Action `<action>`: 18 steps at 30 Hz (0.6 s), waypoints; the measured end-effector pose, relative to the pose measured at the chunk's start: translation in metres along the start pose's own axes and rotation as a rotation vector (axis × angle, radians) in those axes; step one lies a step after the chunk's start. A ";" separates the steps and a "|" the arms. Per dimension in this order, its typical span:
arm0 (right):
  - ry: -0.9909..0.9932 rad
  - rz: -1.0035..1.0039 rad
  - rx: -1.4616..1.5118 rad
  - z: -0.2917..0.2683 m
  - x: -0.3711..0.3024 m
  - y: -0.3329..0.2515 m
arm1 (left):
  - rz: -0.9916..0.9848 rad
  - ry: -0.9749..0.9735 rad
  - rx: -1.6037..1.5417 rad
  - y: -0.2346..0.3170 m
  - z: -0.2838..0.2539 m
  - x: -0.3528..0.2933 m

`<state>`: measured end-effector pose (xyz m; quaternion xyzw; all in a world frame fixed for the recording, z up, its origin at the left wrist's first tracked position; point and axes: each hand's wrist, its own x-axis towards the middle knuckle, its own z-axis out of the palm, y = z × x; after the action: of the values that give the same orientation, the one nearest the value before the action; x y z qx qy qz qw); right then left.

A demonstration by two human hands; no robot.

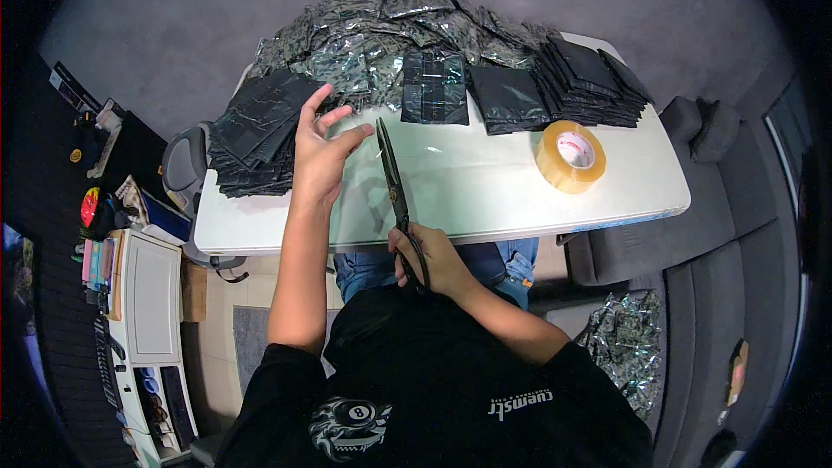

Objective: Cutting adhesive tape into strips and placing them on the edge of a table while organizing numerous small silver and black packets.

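My right hand (436,258) is closed around the handles of a pair of black scissors (394,178), near the table's front edge. The blades point away from me, nearly together. To the left of their tips, my left hand (327,147) is raised over the table with its fingers apart; I make out nothing held in it. Faint glossy streaks show right of the blades, but I cannot tell what they are. Beyond the scissors lies a black plastic packet (435,91). A large roll of clear yellowish tape (570,158) rests on the right part of the table.
The white table (485,208) carries a heap of camouflage-patterned plastic packets (373,26) along its far side. Stacks of black packets stand at left (260,134) and right (589,78). More wrapped packets (624,347) lie lower right, beside a grey sofa (693,199). A white cabinet (152,295) is at left.
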<state>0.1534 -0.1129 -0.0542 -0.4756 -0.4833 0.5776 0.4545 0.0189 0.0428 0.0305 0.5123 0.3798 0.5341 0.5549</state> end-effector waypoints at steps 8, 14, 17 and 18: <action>0.017 -0.061 0.006 0.001 0.002 0.004 | 0.181 -0.213 -0.065 0.011 -0.003 -0.011; -0.003 -0.042 -0.031 0.001 -0.003 -0.004 | 0.374 -0.234 -0.180 0.011 -0.011 0.002; -0.020 -0.069 -0.056 0.000 -0.005 -0.004 | 0.437 -0.161 -0.097 0.007 -0.015 0.012; -0.021 -0.070 -0.057 -0.001 -0.005 -0.004 | 0.468 -0.174 -0.046 0.004 -0.015 0.014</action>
<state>0.1550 -0.1168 -0.0499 -0.4649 -0.5206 0.5525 0.4557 0.0052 0.0583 0.0337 0.6174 0.1895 0.6106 0.4584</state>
